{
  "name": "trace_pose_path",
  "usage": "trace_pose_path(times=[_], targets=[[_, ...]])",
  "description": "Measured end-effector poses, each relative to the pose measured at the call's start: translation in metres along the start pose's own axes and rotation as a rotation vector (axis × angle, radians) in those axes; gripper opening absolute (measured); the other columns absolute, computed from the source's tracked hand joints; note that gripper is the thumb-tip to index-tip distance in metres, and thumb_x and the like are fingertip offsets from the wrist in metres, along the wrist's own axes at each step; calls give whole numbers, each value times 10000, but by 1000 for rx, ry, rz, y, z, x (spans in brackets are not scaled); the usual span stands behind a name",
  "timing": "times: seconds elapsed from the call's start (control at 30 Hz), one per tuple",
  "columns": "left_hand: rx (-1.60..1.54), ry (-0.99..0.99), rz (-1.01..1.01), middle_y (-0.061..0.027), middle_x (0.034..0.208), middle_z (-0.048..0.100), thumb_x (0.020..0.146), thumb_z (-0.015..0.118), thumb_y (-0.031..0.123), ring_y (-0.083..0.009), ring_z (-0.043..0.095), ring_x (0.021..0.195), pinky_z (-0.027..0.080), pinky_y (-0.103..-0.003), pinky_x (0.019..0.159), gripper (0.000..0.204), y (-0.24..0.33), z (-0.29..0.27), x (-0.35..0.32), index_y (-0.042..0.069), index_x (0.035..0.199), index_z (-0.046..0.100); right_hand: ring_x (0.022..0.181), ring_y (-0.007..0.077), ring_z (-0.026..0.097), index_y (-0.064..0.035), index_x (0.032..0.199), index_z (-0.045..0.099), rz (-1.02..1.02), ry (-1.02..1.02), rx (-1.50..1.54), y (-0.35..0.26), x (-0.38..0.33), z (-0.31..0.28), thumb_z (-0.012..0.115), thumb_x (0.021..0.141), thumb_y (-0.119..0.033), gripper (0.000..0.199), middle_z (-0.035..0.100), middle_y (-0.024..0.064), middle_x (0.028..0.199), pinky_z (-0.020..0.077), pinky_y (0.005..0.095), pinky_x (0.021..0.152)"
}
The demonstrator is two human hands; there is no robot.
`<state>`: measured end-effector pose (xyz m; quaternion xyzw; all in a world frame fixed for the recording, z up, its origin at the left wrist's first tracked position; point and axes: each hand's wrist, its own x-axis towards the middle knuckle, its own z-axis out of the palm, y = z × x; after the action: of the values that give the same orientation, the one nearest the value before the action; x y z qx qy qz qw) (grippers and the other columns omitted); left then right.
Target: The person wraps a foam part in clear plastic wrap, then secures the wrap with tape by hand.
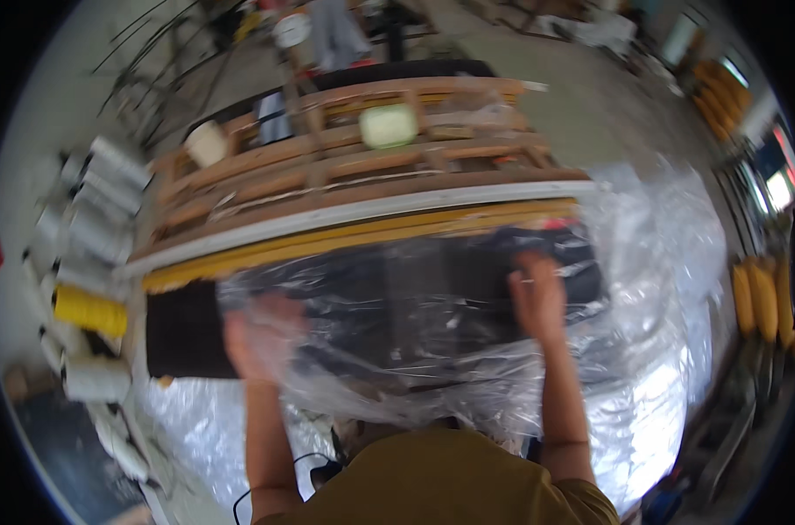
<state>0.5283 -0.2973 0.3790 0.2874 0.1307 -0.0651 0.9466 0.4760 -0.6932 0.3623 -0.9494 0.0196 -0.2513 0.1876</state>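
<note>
The one view comes from the left of two wide fisheye cameras set side by side on the person's head. It looks from above the near side of the black bundle [184,332], facing down and forward, upright, with the person's shirt [441,481] just below the lens, nearer than the bundle. The bundle crosses the middle at close range, along with the left hand [264,331] and right hand [540,296]. Beyond it, the view runs over a wooden frame [362,164] to the farther floor [537,92]; well out on either side of it, straight edges bend.
</note>
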Motion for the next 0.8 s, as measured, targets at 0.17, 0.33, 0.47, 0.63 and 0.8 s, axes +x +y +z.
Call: trace_pose_path(times=[0.17, 0.33, 0.47, 0.63, 0.8], targets=[[1093, -101, 87, -30, 704, 605, 854, 614, 160, -73, 542, 622, 445, -243, 562, 163, 12, -28, 6, 35, 959, 621, 1302, 311, 306, -78, 1318, 406, 53, -177, -366, 63, 0, 18, 498, 882, -392, 546, 369, 130, 1393, 189, 529, 1055], [1346, 277, 928, -54, 750, 629, 789, 637, 62, -114, 584, 638, 469, -268, 595, 171, 150, -50, 33, 28, 953, 605, 1325, 307, 278, -60, 1364, 345, 50, -241, -393, 57, -1, 21, 479, 894, -388, 588, 335, 140, 1419, 183, 506, 1067], [2028, 781, 651, -124, 889, 667, 737, 690, 123, -233, 655, 798, 498, -368, 684, 249, 202, -172, 3, 82, 977, 634, 1332, 307, 269, -25, 1379, 306, -30, -247, -431, 92, -39, -16, 452, 911, -371, 599, 307, 161, 1432, 191, 504, 1067], [1338, 365, 886, -64, 969, 652, 757, 693, 57, -146, 619, 827, 481, -283, 753, 296, 163, -154, 4, 19, 1041, 618, 1338, 284, 268, -53, 1391, 297, 295, -451, -544, 124, -44, -53, 372, 942, -397, 571, 291, 123, 1448, 202, 519, 1056], [1035, 258, 1318, -150, 1214, 487, 771, 727, 169, -183, 533, 1004, 469, -285, 800, 764, 167, -114, 9, -25, 1337, 251, 1353, 276, 234, -111, 1409, 283, 211, -235, -549, 128, -43, -12, 340, 942, -454, 582, 282, 82, 1460, 188, 536, 1055]])
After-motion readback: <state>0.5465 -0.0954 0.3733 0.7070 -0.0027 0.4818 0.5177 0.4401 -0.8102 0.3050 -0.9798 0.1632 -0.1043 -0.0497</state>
